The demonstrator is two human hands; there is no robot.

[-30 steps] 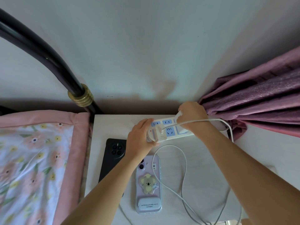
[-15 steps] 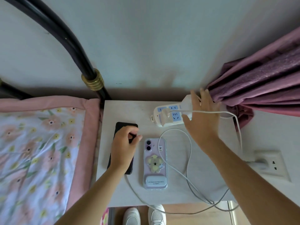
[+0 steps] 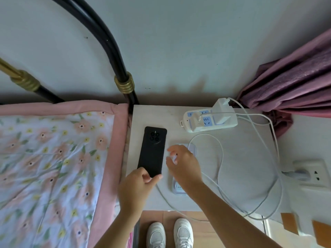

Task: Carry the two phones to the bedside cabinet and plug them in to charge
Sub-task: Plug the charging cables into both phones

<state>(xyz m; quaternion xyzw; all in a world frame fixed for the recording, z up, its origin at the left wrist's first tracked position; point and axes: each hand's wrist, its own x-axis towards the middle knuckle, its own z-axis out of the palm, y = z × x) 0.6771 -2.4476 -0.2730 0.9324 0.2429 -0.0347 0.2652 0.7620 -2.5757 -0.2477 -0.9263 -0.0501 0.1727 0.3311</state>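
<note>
A black phone [image 3: 152,151] lies face down on the left part of the white bedside cabinet [image 3: 247,158]. My left hand [image 3: 136,187] pinches its near end between thumb and fingers, and a white cable [image 3: 162,193] comes out from under that hand. A purple-cased phone [image 3: 192,147] lies to the right of the black one, mostly hidden under my right hand [image 3: 184,167]. That hand's fingers are loosely spread over it, slightly blurred. A white power strip [image 3: 209,122] with a charger block [image 3: 222,111] plugged in sits at the cabinet's back.
Loops of white cable [image 3: 221,158] cross the cabinet's right half and hang off the front edge. A wall socket [image 3: 311,174] is at the right, with a purple curtain [image 3: 295,83] above it. The floral bed [image 3: 53,158] and black bed frame [image 3: 111,51] are on the left. My shoes [image 3: 170,233] are below.
My right hand left the power strip and came down over the purple phone. My left hand slid from the black phone's middle to its near end. The view pulled back.
</note>
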